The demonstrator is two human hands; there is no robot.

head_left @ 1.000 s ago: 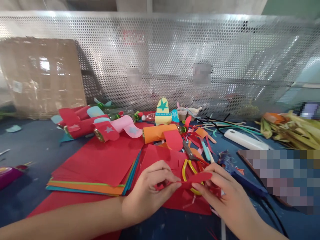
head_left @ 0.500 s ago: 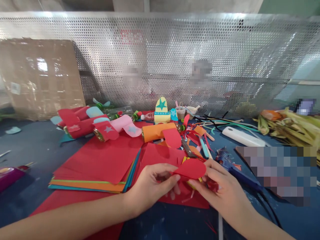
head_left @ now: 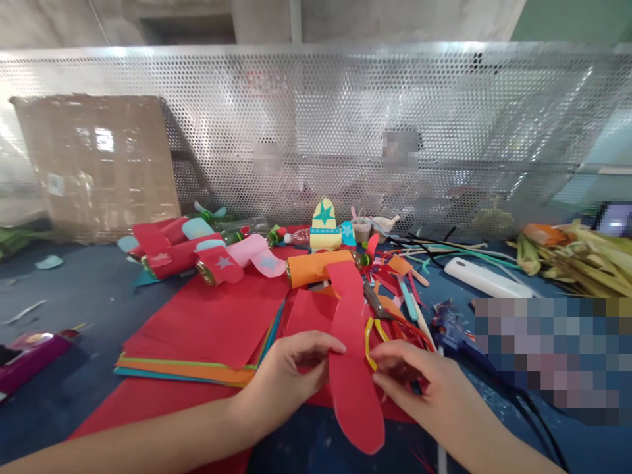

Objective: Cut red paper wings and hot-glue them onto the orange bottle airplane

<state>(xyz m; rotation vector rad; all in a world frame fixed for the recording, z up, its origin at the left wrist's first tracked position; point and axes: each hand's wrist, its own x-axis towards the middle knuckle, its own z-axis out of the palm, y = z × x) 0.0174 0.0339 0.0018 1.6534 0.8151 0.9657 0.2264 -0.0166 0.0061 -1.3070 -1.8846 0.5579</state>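
A long red paper strip (head_left: 356, 401) with a rounded lower end hangs toward me, a crease across its middle. My left hand (head_left: 301, 365) is closed on its left edge, thumb partly hidden by the paper. On the other side, my right hand (head_left: 412, 375) has its fingertips at the strip's right edge, finger and thumb a little apart. Beside those fingertips lie yellow-handled scissors (head_left: 370, 342). Beyond the strip's upper part lies a bottle wrapped in orange paper (head_left: 311, 268); whether paper and wrap touch I cannot tell.
Left of my hands is a stack of coloured paper sheets (head_left: 197, 329). Behind it lie red-wrapped bottles (head_left: 182, 257). A blue glue gun (head_left: 459, 339) with its cable and a white stick-like tool (head_left: 486, 278) are on the right. A cardboard sheet (head_left: 93, 171) leans at the back left.
The folded red paper has opened into a long strip, its lower half now turned down toward me. My right hand has come off the rounded end to the right edge. The view has tilted slightly.
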